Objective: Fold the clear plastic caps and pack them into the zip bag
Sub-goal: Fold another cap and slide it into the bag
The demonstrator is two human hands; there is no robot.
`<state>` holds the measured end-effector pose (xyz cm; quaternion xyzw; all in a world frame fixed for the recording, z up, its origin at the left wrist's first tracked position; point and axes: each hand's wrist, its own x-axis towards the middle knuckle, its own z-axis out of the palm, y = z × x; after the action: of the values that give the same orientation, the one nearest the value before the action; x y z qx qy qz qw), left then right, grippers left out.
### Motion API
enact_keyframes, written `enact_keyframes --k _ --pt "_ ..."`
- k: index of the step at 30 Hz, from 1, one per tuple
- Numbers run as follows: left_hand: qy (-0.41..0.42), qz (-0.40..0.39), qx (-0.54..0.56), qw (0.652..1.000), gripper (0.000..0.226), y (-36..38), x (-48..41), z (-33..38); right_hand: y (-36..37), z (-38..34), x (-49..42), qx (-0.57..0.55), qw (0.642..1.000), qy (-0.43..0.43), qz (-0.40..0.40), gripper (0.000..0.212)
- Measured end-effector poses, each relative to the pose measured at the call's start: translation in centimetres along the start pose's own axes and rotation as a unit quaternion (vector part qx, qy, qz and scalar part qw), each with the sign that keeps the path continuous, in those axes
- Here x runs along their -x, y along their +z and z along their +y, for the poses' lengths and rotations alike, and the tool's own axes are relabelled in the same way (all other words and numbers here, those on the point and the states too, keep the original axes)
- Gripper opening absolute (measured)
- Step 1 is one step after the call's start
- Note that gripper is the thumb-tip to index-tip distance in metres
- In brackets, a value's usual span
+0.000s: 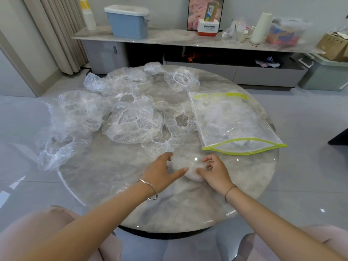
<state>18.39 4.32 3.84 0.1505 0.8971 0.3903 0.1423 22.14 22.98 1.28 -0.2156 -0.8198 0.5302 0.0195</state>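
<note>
Head view: a round marble-look table (105, 185) seen from above, with two bare forearms reaching in from the near side
Folded cap (185, 166): a small bunched clear plastic cap, blurred, lying on the table between the two hands, just near of the bag's mouth
Left hand (162, 172): fingers spread and mostly straight, touching the left side of the folded cap, thumb laid along its near edge, not closed round it
Right hand (214, 171): fingers curled, pinching the right edge of the folded cap between thumb and fingertips
Zip bag (235, 125): lies flat right of centre, its yellow-green mouth gaping toward the near side, crumpled clear plastic inside
Loose caps (131, 119): unfolded and overlapping across the left and far parts of the table, some hanging over the left edge
Wrists: a silver bangle (148, 187) on the left, a thin band (230, 191) on the right
Far side: a sideboard (169, 39) carrying a blue lidded bin (128, 23)
</note>
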Motion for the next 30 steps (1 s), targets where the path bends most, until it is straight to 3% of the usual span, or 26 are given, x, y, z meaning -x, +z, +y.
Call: enact_keyframes --k 3,6,10,13,16,18,21,23,26,30 --pt "-0.127 -0.043 0.224 0.965 0.081 0.6 -0.8 1.2 -0.3 -1.1 0.6 -0.159 0.985 0.056 -0.03 0.029" --pt "-0.154 -0.026 0.38 0.912 0.034 0.9 -1.8 2.4 -1.5 -2.1 1.3 -0.235 0.966 0.082 -0.077 0.027" --pt "-0.151 -0.044 0.457 0.876 0.02 1.1 -2.7 4.0 -4.1 -2.0 1.3 -0.323 0.925 0.123 -0.155 0.025" --pt "-0.116 -0.062 0.4 0.907 0.014 1.9 -3.0 5.1 -5.8 -1.4 0.9 -0.307 0.918 0.11 -0.225 0.052" --pt "-0.065 -0.105 0.361 0.924 0.004 2.9 -2.9 6.4 -6.9 -1.1 0.9 -0.306 0.91 0.107 -0.26 0.045" --pt "-0.037 -0.1 0.33 0.938 0.006 3.5 -3.5 7.0 -7.4 -1.1 0.9 -0.288 0.927 0.122 -0.208 0.04" --pt "0.005 -0.009 0.259 0.966 0.012 4.5 -5.5 7.3 -8.1 -0.5 0.2 -0.263 0.951 0.151 -0.057 0.022" --pt "0.091 0.047 0.166 0.981 0.013 5.4 -6.8 7.3 -9.1 0.0 -0.7 -0.244 0.956 0.158 0.034 0.029" --pt "0.22 0.047 0.022 0.974 0.013 6.4 -8.3 6.9 -10.5 0.7 -1.7 -0.265 0.95 0.149 0.065 0.036" --pt "0.292 -0.003 -0.128 0.948 0.042 7.7 -10.0 5.7 -11.2 1.0 -2.3 -0.318 0.94 0.121 0.039 0.03"
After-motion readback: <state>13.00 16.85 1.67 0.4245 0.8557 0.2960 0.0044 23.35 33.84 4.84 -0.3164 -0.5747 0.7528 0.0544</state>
